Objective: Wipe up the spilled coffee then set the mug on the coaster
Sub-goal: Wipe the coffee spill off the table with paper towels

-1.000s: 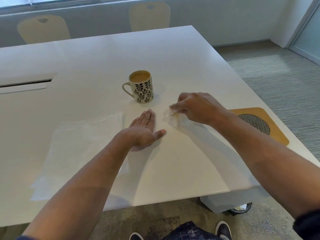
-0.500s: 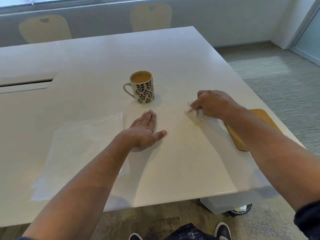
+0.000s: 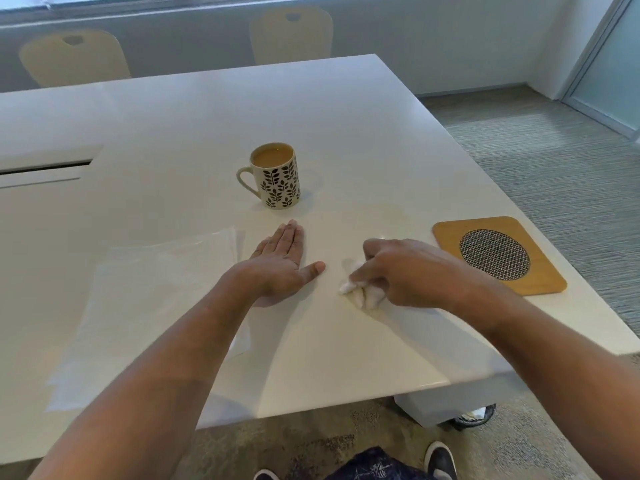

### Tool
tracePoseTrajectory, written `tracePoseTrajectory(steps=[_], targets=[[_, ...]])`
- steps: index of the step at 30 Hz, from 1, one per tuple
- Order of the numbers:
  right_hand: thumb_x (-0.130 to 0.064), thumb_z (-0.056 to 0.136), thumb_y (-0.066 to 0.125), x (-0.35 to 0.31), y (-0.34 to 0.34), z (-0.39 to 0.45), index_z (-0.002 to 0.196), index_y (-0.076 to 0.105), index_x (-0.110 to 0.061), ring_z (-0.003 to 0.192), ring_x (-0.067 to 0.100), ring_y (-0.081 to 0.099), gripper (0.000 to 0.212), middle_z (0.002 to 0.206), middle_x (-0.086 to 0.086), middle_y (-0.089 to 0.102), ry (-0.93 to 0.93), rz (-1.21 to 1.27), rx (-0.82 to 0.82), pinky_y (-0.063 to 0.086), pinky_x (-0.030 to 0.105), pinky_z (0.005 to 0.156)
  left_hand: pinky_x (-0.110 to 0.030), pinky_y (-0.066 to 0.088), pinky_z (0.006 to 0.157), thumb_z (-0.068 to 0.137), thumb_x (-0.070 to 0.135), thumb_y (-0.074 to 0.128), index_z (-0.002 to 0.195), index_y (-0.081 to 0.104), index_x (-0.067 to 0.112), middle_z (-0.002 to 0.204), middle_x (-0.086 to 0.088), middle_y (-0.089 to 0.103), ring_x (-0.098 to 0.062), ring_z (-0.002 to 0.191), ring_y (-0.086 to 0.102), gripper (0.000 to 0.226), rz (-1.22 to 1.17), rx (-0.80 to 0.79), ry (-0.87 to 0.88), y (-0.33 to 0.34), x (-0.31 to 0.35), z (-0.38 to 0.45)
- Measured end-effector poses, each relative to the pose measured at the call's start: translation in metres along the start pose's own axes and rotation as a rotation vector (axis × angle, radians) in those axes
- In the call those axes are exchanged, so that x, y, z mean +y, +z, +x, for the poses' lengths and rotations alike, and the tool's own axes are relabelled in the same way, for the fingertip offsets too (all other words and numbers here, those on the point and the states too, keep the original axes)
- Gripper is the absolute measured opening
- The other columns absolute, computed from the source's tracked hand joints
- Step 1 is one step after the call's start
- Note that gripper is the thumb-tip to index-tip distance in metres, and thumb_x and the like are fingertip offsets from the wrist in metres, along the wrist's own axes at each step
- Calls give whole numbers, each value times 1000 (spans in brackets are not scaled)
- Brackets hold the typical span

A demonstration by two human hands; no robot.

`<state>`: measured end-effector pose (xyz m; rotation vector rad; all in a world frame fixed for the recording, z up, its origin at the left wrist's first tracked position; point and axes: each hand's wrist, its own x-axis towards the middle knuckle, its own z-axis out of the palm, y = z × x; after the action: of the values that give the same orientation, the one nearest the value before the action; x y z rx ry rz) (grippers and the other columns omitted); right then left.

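A cream mug (image 3: pixel 278 183) with a black leaf pattern stands upright on the white table (image 3: pixel 214 109), full of milky coffee, handle to the left. To its right near the table edge lies a square wooden coaster (image 3: pixel 498 254) with a round mesh centre. My right hand (image 3: pixel 405 271) grips a crumpled white tissue (image 3: pixel 360 292) and presses it on the table between the coaster and my left hand. My left hand (image 3: pixel 282 263) rests flat on the table, fingers straight, just in front of the mug. No spill shows plainly on the surface.
A stack of white tissue sheets (image 3: pixel 145 306) lies to the left of my left hand. A cable slot (image 3: pixel 45 168) is cut in the table at far left. Two beige chairs (image 3: pixel 291 32) stand behind the table. The table's right edge runs past the coaster.
My right hand has swept the crumpled tissue back leftward and nearer to me, uncovering the coaster. My left hand and the mug have stayed put.
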<state>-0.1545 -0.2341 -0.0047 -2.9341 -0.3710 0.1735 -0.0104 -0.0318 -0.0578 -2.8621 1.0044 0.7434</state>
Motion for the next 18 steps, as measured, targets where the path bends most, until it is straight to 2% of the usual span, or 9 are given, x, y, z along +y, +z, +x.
tracePoseTrajectory(steps=[3,6,8,11,13,15,18], targets=[[-21,97,61,11,-14,13,121,72,-47,96,17,63,36,100,-8,58,80,59,21,53,36,80,-36,-11,125,101,68,15,156,-28,16,164,-1,-35,-14,152,-28,87,4,-2,-3,0,-1,0],[-15,97,60,42,-25,37,118,77,-36,99,23,67,34,98,-6,59,235,86,194,53,34,83,-37,-11,126,101,69,15,156,-28,16,164,-1,-35,-14,152,-28,88,4,-4,-5,0,-1,0],[-16,97,57,62,-25,52,118,77,-35,104,25,66,34,99,-8,54,346,34,260,46,28,80,-37,-11,126,101,69,15,156,-28,16,164,-1,-34,-14,152,-28,88,2,-3,-5,-1,0,-1],[-18,95,58,78,-13,71,115,75,-35,110,23,64,32,100,-9,51,446,9,270,36,24,79,-37,-10,126,101,68,15,156,-27,16,164,-1,-34,-14,152,-28,87,-1,-3,-8,-1,1,-2],[-22,95,61,76,-5,79,112,76,-33,109,26,64,25,98,-8,47,410,34,240,36,23,79,-37,-11,125,102,67,15,157,-27,16,164,0,-34,-13,152,-28,86,-3,-2,-9,-1,1,-3],[-25,96,62,68,1,82,113,77,-32,106,30,64,24,100,-2,50,308,54,206,45,30,84,-36,-11,125,103,64,14,157,-27,16,164,1,-35,-13,152,-29,82,-5,-4,-5,-2,1,-4],[-18,97,59,47,7,75,127,72,-36,102,27,60,37,104,0,51,121,46,146,46,33,85,-35,-12,125,106,57,14,157,-27,16,164,1,-35,-12,152,-29,77,-23,-17,6,-5,1,-5]])
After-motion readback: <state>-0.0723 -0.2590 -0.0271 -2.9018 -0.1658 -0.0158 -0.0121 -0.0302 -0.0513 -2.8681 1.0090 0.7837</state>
